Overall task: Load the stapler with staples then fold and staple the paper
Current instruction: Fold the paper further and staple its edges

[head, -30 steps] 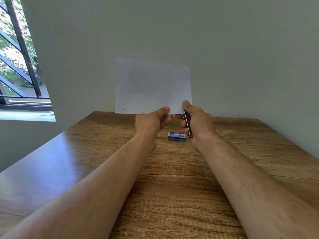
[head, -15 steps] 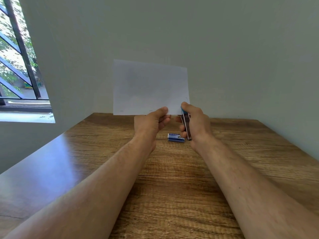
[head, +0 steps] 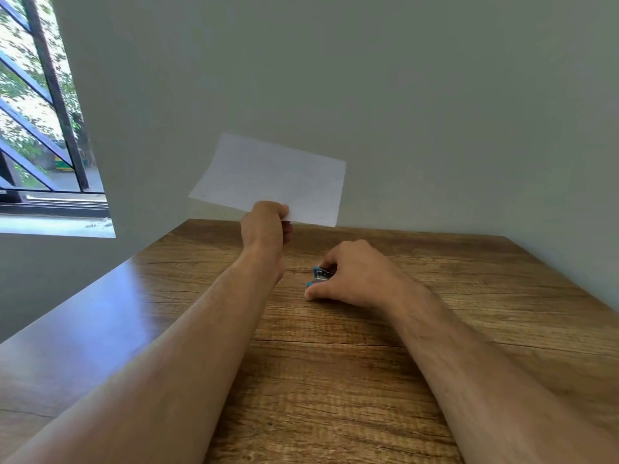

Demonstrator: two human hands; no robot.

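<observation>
My left hand (head: 266, 226) pinches the lower edge of the folded white paper (head: 274, 177) and holds it up above the far part of the wooden table (head: 335, 380), tilted with its left end higher. My right hand (head: 355, 272) is down on the table, fingers and thumb curled round the small blue stapler (head: 320, 275). Only the stapler's blue and metal end shows past my fingers. The staple box is hidden, probably behind my right hand.
A grey wall (head: 402, 112) rises straight behind the table and along its right side. A barred window (head: 37, 128) is at the far left beyond the table's left edge.
My right hand has left the paper's lower right corner and dropped to the table with the stapler. The left hand has swung the paper to the left and tilted it.
</observation>
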